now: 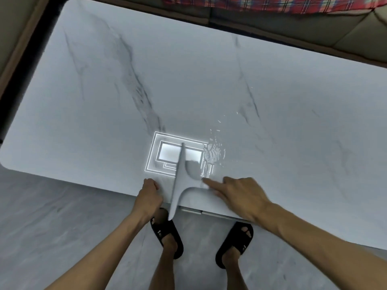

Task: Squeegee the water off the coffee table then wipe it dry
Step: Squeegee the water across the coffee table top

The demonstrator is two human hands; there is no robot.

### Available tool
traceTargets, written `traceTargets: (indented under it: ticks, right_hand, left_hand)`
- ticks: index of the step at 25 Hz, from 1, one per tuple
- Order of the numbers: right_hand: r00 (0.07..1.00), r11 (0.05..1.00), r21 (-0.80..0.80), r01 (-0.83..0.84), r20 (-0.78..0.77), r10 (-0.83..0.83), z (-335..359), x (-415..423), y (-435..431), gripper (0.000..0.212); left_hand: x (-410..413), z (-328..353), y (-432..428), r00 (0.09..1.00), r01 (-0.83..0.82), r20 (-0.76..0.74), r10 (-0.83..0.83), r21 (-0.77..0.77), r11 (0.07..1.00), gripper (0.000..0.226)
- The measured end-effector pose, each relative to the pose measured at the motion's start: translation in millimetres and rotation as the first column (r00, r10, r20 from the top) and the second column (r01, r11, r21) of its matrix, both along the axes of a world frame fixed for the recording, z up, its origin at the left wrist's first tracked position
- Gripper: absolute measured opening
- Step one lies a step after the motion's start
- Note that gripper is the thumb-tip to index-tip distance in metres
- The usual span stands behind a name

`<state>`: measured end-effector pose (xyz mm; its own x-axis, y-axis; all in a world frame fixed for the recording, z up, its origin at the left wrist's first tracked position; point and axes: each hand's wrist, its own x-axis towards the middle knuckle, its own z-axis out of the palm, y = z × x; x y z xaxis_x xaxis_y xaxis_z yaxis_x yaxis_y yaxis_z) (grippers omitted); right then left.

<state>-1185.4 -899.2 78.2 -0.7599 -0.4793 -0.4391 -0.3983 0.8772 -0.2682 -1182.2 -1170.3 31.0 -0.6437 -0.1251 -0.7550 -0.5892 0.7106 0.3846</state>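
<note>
The white marble coffee table fills most of the view. A patch of rippled water lies near its front edge, beside a bright reflection of a ceiling light. A white squeegee stands with its long blade running from that reflection back over the front edge. Its handle curves off to the right under my right hand, which holds it with the index finger stretched forward. My left hand rests at the table's front edge just left of the blade, fingers curled, with nothing visible in it.
A sofa with a red plaid cloth runs along the table's far side. Another cushion edge borders the left. Grey tiled floor lies in front, with my feet in black sandals under the table's edge.
</note>
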Motion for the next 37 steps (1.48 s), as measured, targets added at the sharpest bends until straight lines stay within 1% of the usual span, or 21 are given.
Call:
traceTargets:
  ticks: [2, 4, 5, 9, 12, 16, 18, 21, 23, 24, 26, 29, 30, 32, 34, 37]
  right_hand:
    - [0.996, 0.996, -0.024, -0.083, -0.025, 0.082, -16.3, 6.1, -14.7, 0.041]
    - [0.993, 0.996, -0.004, -0.086, -0.075, 0.086, -26.9, 8.4, -0.5, 0.041]
    - [0.993, 0.997, 0.016, -0.082, -0.088, 0.083, -28.6, 8.0, 12.6, 0.041]
    - [0.995, 0.997, 0.043, -0.065, -0.07, 0.068, -18.7, 8.8, 99.8, 0.039]
    - [0.996, 0.995, 0.095, -0.041, -0.071, 0.048, -6.3, 12.0, 160.1, 0.04]
    - [0.995, 0.989, 0.145, -0.003, -0.099, 0.017, 18.2, 20.4, 202.5, 0.041]
    - [0.991, 0.993, 0.117, -0.032, -0.128, 0.047, 24.0, 15.1, 191.7, 0.04]
    - [0.979, 0.989, 0.004, -0.147, -0.142, 0.147, 11.1, 7.3, 134.2, 0.036]
    - [0.962, 0.975, -0.013, -0.224, -0.165, 0.219, -0.7, 7.9, 95.6, 0.034]
    - [0.957, 0.972, -0.001, -0.236, -0.176, 0.232, -6.2, 7.9, 85.7, 0.034]
    - [0.964, 0.976, 0.013, -0.215, -0.157, 0.215, -13.9, 7.9, 90.8, 0.038]
    - [0.989, 0.993, 0.036, -0.115, -0.095, 0.118, -12.6, 11.6, 142.3, 0.04]
    - [0.992, 0.995, 0.05, -0.081, -0.095, 0.085, -9.0, 13.4, 162.0, 0.039]
    - [0.993, 0.995, 0.093, -0.032, -0.114, 0.043, 0.2, 17.3, 194.1, 0.04]
    - [0.993, 0.987, 0.161, -0.024, -0.113, 0.042, 9.4, 22.5, 214.4, 0.04]
    - [0.99, 0.983, 0.179, -0.03, -0.129, 0.054, 25.9, 19.2, 217.7, 0.035]
  left_hand:
    - [9.2, -2.4, 17.6, 1.0, -0.026, -0.018, 0.025, -0.039, 0.999, 0.017]
    - [19.7, -3.8, 38.2, 0.998, -0.045, -0.044, 0.042, -0.054, 0.998, 0.01]
    - [23.5, -4.4, 46.9, 0.998, -0.043, -0.052, 0.04, -0.055, 0.998, 0.01]
    - [37.8, -1.3, 98.5, 1.0, 0.014, -0.004, -0.014, -0.028, 1.0, 0.026]
    - [37.0, 2.1, 122.5, 0.998, 0.054, 0.018, -0.053, -0.037, 0.998, 0.022]
    - [37.3, 7.8, 126.5, 0.999, 0.023, 0.046, -0.022, -0.038, 0.999, 0.018]
    - [39.5, 10.1, 125.3, 0.998, 0.012, 0.054, -0.011, -0.014, 1.0, 0.019]
    - [40.0, 6.3, 121.6, 0.998, 0.011, 0.058, -0.01, -0.016, 1.0, 0.013]
    - [37.6, 4.2, 120.2, 0.997, 0.023, 0.071, -0.022, -0.013, 1.0, 0.014]
    - [36.5, 2.1, 120.8, 0.996, 0.025, 0.083, -0.024, -0.005, 1.0, 0.016]
    - [34.2, -1.1, 123.0, 0.994, 0.021, 0.108, -0.021, 0.01, 1.0, 0.018]
    - [32.5, -2.8, 127.7, 0.989, 0.042, 0.143, -0.044, 0.015, 0.999, 0.021]
    - [32.3, -2.9, 128.8, 0.986, 0.053, 0.157, -0.055, 0.014, 0.998, 0.023]
    - [31.4, -2.0, 128.6, 0.983, 0.065, 0.17, -0.065, 0.007, 0.998, 0.02]
    - [31.1, -0.6, 126.4, 0.986, 0.056, 0.158, -0.057, 0.009, 0.998, 0.019]
    - [31.9, 7.0, 121.7, 0.994, 0.012, 0.113, -0.009, -0.028, 1.0, 0.013]
